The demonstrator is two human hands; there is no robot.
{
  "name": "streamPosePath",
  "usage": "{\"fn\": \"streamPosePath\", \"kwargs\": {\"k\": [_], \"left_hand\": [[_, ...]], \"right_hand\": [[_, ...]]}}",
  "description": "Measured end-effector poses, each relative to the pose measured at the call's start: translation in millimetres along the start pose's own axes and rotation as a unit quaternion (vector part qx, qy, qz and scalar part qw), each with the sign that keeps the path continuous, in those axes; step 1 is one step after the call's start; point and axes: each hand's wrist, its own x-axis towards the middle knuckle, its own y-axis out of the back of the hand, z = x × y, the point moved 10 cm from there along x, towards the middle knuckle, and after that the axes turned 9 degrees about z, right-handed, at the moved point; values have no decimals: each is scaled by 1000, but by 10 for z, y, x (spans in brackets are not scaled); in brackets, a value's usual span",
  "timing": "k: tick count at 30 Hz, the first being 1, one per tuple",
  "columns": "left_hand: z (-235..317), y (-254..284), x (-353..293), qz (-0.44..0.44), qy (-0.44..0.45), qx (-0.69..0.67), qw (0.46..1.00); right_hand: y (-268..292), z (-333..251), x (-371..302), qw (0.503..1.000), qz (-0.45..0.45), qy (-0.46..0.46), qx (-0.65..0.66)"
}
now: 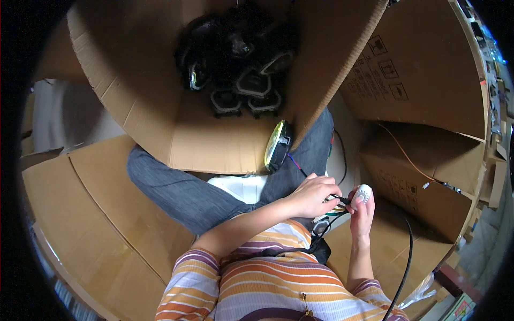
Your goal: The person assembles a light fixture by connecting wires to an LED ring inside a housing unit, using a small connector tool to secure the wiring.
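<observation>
In my right hand (363, 215) is a small white handheld controller (363, 193) with grey buttons. My left hand (313, 196) is closed beside it, gripping a thin black cable (340, 199) that runs toward the controller. A round lamp-like unit (274, 145) with a yellow-green face and black back stands on edge at the box's lower right corner, against my thigh. Its pink and blue wires (293, 160) lead down toward my left hand. More cables and a small pale-faced part lie below my hands, partly hidden.
A large cardboard box (214, 144) opens toward me, with several black units (254, 83) inside, dim in shadow. Cardboard flaps (101, 214) spread at left. Another carton (423, 69) stands at right, with an orange wire (405, 151) across it. A black cable (409, 251) hangs at lower right.
</observation>
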Motion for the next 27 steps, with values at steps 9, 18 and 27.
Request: {"fn": "streamPosePath", "kwargs": {"k": [9,18,27], "left_hand": [[-169,1093,-187,121,107,-55,985],[-630,2248,32,141,93,434,885],[-2872,1619,-232,-170,285,526,783]], "right_hand": [[1,84,61,988,-21,30,-148],[-341,272,10,995,-71,-64,-38],[-197,317,281,990,-10,-53,-129]]}}
